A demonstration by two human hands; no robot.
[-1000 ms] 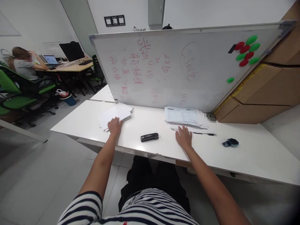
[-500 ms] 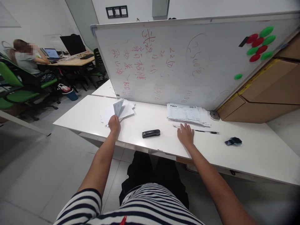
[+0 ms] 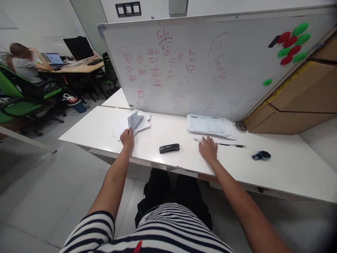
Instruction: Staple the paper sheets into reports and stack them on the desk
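On the white desk (image 3: 91, 131), my left hand (image 3: 127, 137) is closed on a sheet of paper (image 3: 134, 120), whose far part stands up from the loose papers (image 3: 119, 124) beneath and behind it. My right hand (image 3: 208, 149) lies flat with its fingers stretched out, near a slim black pen (image 3: 233, 145); whether it touches the pen I cannot tell. Behind that hand is a stack of printed sheets (image 3: 206, 124). A black stapler (image 3: 169, 148) sits between my two hands. Farther right is a small dark folded object (image 3: 261, 155), its kind unclear.
A whiteboard (image 3: 158, 102) with red writing and green and red magnets stands along the desk's back. Cardboard boxes (image 3: 302, 95) lean at the right. A grey computer mouse (image 3: 240, 126) rests by them. A person (image 3: 28, 65) sits at another desk on the left.
The sheet in my left hand has opened out and tilted to the right, showing more of its face. My right hand stays in place. The view has shifted slightly.
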